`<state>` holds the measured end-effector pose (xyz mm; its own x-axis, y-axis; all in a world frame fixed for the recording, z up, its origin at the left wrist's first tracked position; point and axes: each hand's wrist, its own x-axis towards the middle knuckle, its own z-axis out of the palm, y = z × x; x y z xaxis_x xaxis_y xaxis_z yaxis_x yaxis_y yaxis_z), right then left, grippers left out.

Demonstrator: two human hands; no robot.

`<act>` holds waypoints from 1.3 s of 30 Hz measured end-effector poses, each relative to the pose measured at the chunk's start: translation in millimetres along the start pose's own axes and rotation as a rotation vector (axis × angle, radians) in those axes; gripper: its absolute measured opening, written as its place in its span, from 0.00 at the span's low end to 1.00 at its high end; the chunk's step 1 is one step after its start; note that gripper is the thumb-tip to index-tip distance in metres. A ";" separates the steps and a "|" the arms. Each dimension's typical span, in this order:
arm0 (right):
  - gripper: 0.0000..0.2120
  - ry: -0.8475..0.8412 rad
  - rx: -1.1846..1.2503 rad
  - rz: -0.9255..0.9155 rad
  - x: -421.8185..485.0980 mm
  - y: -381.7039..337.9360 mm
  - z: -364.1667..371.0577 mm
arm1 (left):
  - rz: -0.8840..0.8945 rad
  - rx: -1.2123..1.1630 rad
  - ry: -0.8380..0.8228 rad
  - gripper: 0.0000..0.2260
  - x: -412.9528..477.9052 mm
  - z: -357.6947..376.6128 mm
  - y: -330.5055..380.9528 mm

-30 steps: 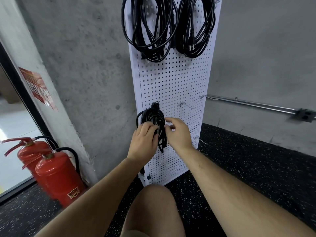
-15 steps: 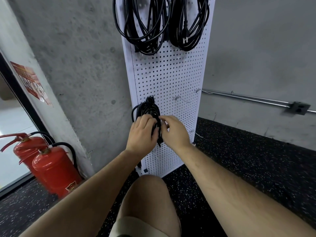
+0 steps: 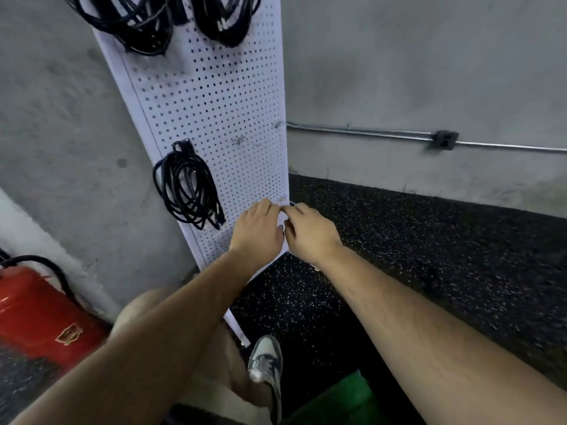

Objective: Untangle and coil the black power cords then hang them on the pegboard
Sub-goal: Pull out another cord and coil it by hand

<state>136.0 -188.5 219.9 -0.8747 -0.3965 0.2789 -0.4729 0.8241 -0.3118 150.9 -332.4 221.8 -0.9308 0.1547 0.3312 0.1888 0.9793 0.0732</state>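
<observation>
Head view: both arms are stretched forward, with the left hand (image 3: 257,228) and right hand (image 3: 310,231) held side by side at the lower right edge of the pegboard (image 3: 214,102). Their grip cannot be told. A coiled black power cord (image 3: 187,191) is hung centre-left.

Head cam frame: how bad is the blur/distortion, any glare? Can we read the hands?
Head view: motion blur overall, worst at the edges, fire extinguisher and shoe smeared; wide-angle skew, pegboard leans left; light flat, no glare; hung coil readable; fingertips of left hand and right hand too soft to judge grip.
</observation>
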 end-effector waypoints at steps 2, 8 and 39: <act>0.23 -0.044 -0.013 0.082 -23.6 32.5 6.6 | 0.039 -0.032 -0.064 0.18 3.1 28.3 29.7; 0.25 -0.205 0.047 0.425 -113.0 138.8 49.3 | 0.208 -0.112 -0.276 0.19 0.4 134.0 118.1; 0.17 -0.432 0.139 1.127 -269.0 284.1 157.8 | 0.235 -0.328 -0.968 0.39 -60.1 332.3 269.1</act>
<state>220.1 88.5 -87.0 -0.7535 0.3907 -0.5287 0.5916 0.7538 -0.2861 153.6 -34.8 -91.0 -0.6850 0.5170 -0.5133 0.3384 0.8497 0.4043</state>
